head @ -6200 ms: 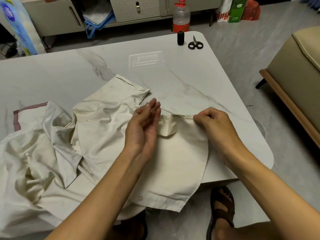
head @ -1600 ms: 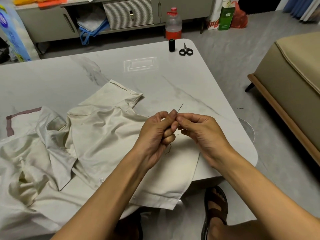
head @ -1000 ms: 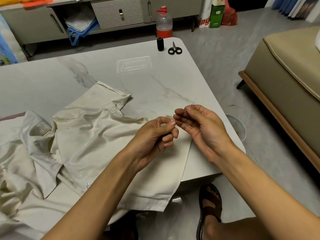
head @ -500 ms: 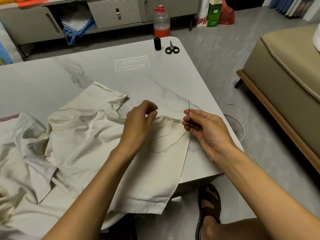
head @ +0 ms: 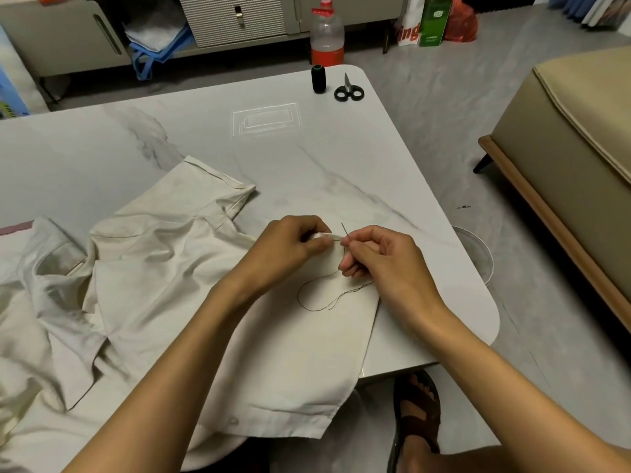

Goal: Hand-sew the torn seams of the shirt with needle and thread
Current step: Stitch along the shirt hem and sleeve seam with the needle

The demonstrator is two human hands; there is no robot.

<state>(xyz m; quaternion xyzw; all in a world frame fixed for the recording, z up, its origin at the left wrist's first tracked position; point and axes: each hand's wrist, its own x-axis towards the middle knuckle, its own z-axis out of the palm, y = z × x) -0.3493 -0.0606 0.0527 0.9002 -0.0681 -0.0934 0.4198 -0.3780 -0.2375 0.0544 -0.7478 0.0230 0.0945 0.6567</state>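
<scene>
While the left hand (head: 286, 247) pinched the folded seam edge (head: 327, 236) of the cream woven shirt (head: 164, 268) between thumb and curled fingers, the right hand (head: 386, 261) held the thin dark needle (head: 344, 230) in a tight fingertip pinch. Neither hand had a finger spare.

Key relation: the needle sat just right of the pinched fold, almost touching it. Its long axis ran near upright in the head view, with the free end leaning slightly left, toward the left hand. The seam edge ran roughly left-right between the two hands, so needle and seam were close to crosswise. Couldn't tell whether the lower end was already in the cloth, since the fingers hid it.

The right hand owned the needle and the left hand owned the fabric. The dark thread (head: 304, 295) lay in a slack loop on the shirt panel below both hands, trailing under the right hand.

The shirt lay spread on the white marble-pattern table (head: 341, 158), with the worked edge near the table's right side.

My read: it was mid-stitch, and the next move needed the needle driven leftward into the fold. Loose loop looked like a snag risk on the pull-through.
</scene>
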